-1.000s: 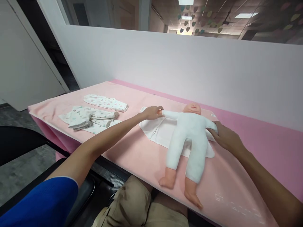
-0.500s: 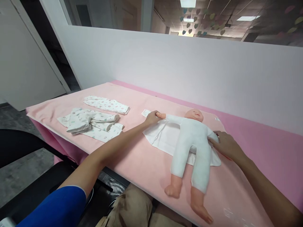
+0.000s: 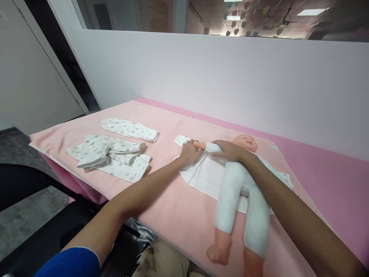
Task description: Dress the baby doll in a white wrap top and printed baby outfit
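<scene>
A baby doll point(image 3: 233, 194) with a white cloth body lies face up, its head toward the wall. Spread flat beneath it is a white baby shirt point(image 3: 201, 181), one sleeve stretching left past the doll's hand. My left hand point(image 3: 191, 152) is closed with bent fingers on that sleeve, right beside the doll's hand point(image 3: 200, 145); its fingertips are partly hidden. Reaching across the doll's chest, my right hand point(image 3: 230, 150) grips the doll's outstretched arm point(image 3: 211, 147), thumb below and fingers above. My right forearm covers much of the doll's torso and its other arm.
Folded printed baby clothes point(image 3: 95, 152) lie at the table's left, with another printed garment point(image 3: 131, 129) behind them. A pink blanket point(image 3: 164, 184) covers the table. A white wall point(image 3: 201, 77) rises behind, and a black chair point(image 3: 37, 227) stands at lower left.
My right hand has moved left from the doll's far arm to its near arm. My left hand has shifted from the doll's hand onto the sleeve beside it. The view has tilted slightly.
</scene>
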`<action>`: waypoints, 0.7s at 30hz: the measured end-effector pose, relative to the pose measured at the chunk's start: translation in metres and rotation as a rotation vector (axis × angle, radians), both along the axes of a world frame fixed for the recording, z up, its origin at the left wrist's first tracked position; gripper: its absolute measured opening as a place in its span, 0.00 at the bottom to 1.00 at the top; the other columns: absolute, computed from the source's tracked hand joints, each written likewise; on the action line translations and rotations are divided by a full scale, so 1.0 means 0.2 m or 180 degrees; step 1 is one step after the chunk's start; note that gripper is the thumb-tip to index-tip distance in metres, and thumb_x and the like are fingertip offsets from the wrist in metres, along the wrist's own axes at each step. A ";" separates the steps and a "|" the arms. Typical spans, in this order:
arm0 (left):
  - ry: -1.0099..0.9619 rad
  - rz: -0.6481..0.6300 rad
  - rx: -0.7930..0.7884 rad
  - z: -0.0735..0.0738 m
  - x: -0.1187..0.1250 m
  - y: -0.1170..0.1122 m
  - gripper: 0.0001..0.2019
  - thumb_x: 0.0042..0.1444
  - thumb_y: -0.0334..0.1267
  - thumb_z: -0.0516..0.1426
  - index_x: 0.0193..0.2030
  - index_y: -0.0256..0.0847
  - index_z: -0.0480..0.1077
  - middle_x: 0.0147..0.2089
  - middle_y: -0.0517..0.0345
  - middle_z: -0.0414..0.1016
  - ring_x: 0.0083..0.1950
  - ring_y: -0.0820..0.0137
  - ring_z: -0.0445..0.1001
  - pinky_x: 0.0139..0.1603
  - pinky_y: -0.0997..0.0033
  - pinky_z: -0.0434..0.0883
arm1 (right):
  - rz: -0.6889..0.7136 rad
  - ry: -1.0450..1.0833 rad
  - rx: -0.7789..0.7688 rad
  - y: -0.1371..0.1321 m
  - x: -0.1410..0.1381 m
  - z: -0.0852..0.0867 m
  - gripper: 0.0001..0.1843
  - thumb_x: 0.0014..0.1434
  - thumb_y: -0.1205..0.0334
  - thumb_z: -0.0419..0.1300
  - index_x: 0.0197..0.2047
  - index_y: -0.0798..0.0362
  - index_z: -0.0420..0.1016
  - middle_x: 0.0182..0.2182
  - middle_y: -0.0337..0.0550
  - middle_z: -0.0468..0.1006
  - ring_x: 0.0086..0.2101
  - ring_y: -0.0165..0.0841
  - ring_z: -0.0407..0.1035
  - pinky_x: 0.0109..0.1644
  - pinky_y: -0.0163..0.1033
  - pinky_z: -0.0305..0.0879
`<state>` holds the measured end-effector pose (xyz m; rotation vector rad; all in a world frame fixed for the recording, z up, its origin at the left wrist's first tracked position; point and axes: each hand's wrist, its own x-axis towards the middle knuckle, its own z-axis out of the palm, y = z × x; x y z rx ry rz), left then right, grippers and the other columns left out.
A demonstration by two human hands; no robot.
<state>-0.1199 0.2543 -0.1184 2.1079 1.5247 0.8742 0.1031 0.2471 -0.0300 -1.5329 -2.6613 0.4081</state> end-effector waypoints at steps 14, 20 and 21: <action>0.0604 0.0020 -0.0145 0.03 0.12 -0.01 0.15 0.60 0.53 0.61 0.41 0.45 0.65 0.50 0.49 0.76 0.60 0.48 0.68 0.62 0.44 0.61 | -0.0395 0.0686 0.0068 -0.04 0.11 -0.05 0.29 0.68 0.33 0.56 0.59 0.45 0.73 0.54 0.45 0.82 0.49 0.48 0.77 0.53 0.45 0.69; 0.0036 0.0097 -0.0083 0.00 0.11 0.00 0.12 0.66 0.47 0.57 0.35 0.44 0.62 0.40 0.54 0.77 0.52 0.52 0.72 0.59 0.49 0.62 | -0.0409 0.0636 0.0008 -0.06 0.11 -0.04 0.29 0.69 0.33 0.53 0.59 0.44 0.74 0.55 0.45 0.83 0.50 0.48 0.77 0.49 0.43 0.69; -0.0062 0.0150 -0.0080 0.00 0.11 0.00 0.12 0.67 0.47 0.56 0.35 0.44 0.62 0.39 0.55 0.76 0.51 0.53 0.72 0.59 0.50 0.62 | -0.0387 0.0643 0.0013 -0.06 0.11 -0.04 0.28 0.69 0.33 0.53 0.58 0.44 0.74 0.54 0.44 0.83 0.50 0.47 0.77 0.49 0.43 0.68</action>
